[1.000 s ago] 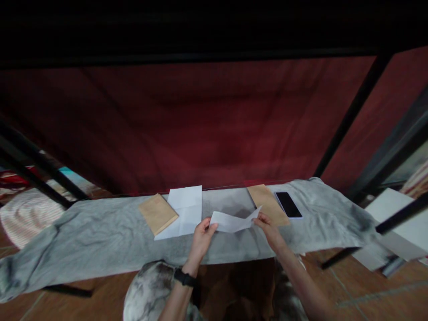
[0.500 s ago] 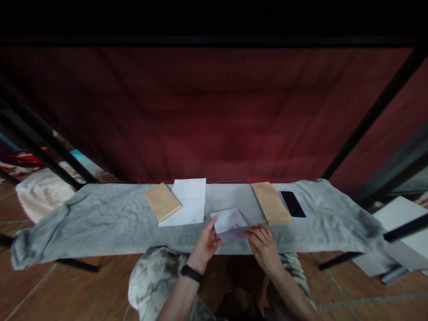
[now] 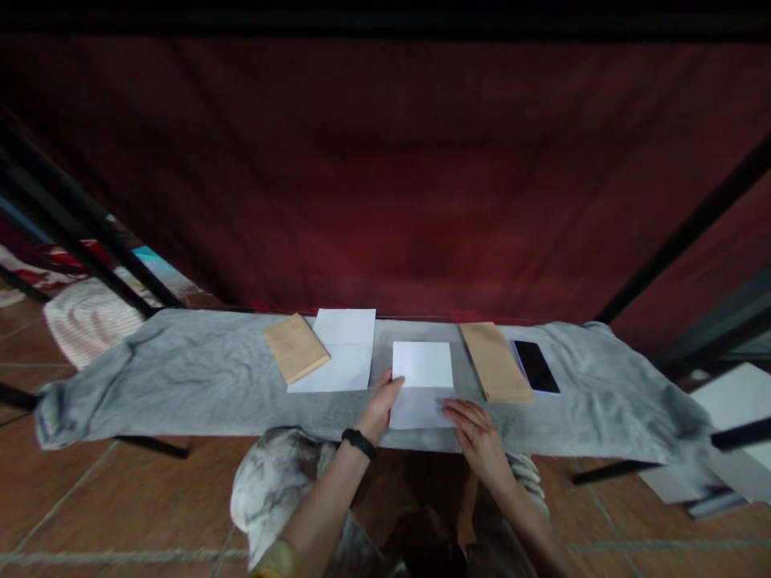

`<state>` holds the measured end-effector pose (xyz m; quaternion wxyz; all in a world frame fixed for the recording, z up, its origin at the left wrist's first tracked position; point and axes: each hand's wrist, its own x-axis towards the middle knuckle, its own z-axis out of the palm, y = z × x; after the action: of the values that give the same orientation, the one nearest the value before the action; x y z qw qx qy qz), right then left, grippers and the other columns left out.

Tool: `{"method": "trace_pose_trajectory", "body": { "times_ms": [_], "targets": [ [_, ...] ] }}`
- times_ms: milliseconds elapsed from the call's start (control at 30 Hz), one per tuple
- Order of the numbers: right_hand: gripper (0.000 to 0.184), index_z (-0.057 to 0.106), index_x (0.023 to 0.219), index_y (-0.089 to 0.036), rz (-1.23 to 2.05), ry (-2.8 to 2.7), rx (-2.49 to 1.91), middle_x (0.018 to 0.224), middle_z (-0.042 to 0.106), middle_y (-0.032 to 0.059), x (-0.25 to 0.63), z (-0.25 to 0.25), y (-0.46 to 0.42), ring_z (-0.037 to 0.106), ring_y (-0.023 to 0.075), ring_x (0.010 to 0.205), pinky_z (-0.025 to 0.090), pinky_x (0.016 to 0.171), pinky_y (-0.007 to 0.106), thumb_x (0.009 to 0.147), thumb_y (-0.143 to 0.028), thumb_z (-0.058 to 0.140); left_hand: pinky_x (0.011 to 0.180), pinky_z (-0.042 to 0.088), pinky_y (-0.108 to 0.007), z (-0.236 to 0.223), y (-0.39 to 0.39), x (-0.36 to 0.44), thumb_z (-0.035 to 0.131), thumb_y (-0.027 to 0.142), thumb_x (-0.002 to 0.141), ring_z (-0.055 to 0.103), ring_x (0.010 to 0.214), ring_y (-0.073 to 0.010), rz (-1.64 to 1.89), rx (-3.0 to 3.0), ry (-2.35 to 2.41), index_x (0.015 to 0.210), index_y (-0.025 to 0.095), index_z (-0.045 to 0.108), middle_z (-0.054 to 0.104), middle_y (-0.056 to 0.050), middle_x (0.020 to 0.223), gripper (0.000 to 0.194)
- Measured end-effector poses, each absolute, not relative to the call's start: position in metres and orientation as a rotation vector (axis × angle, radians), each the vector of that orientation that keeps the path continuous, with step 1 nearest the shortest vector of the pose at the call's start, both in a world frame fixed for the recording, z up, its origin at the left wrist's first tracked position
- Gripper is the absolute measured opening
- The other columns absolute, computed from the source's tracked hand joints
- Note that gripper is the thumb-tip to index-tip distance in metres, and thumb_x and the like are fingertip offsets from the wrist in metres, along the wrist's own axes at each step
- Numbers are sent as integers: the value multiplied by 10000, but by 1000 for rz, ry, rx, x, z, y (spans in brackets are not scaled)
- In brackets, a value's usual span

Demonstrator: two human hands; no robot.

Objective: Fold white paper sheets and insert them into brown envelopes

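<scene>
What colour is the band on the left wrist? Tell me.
Black; the band shows best in the head view.

My long tabletop (image 3: 198, 369) has a soft, wrinkly grey cloth (image 3: 608, 393) over it. On my left lies a white paper (image 3: 350, 357), and a brown envelope (image 3: 295, 348) sits partly on top of it. In front of me is a second white paper (image 3: 422, 365) with a fold across it. On my right lies a longer brown envelope (image 3: 495, 363), and just beside it is a phone (image 3: 536, 368) with a dark screen.

Hands (image 3: 378, 408) (image 3: 479, 437) slightly apart, forearms (image 3: 328, 510) (image 3: 527, 510) slanted inward
</scene>
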<state>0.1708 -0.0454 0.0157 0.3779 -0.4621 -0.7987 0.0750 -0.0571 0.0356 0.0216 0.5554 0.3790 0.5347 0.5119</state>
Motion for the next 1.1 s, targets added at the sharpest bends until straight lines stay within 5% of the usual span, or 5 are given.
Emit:
{"method": "trace_pose_trajectory", "body": {
  "times_ms": [167, 400, 667, 833, 1100],
  "targets": [
    [391, 692, 1202, -285, 342, -1988, -1232, 1253, 684, 48, 172, -9, -42, 607, 242, 1188, 481, 1053, 504, 918, -138, 467, 1114, 379, -407, 13, 8, -69, 678, 278, 802, 528, 1276, -242, 1293, 1177, 1386, 1173, 217, 651, 633, -83, 1314, 376],
    [455, 611, 1305, -305, 541, -1942, -1300, 1256, 680, 37, 178, -19, -44, 627, 219, 1172, 512, 1024, 432, 904, -158, 453, 1218, 235, -450, 15, -43, -99, 538, 76, 782, 456, 1365, -222, 1024, 1595, 1165, 1190, 277, 687, 561, -36, 1424, 479],
    [568, 673, 1232, -273, 574, -2069, -1236, 1244, 689, 54, 176, -10, -25, 603, 228, 1206, 482, 1057, 478, 750, -27, 501, 1189, 276, -507, 22, -17, -91, 612, -5, 607, 543, 1258, -279, 997, 1322, 1159, 825, 265, 769, 716, -66, 1160, 381],
    [706, 656, 1268, -274, 579, -2260, -1186, 1344, 635, 40, 187, -12, -27, 543, 208, 1290, 393, 1137, 500, 667, 50, 476, 1184, 295, -514, 18, -16, -98, 655, 47, 671, 563, 1245, -272, 921, 1603, 1077, 993, 324, 771, 705, -44, 1214, 441],
    [314, 663, 1194, -233, 548, -1971, -1431, 1041, 753, 62, 182, -21, 2, 712, 229, 938, 579, 838, 377, 908, -251, 537, 960, 473, -356, 16, 8, -86, 748, 303, 750, 647, 957, -257, 962, 1465, 1419, 802, 247, 751, 738, -69, 915, 76]
  ]
}}
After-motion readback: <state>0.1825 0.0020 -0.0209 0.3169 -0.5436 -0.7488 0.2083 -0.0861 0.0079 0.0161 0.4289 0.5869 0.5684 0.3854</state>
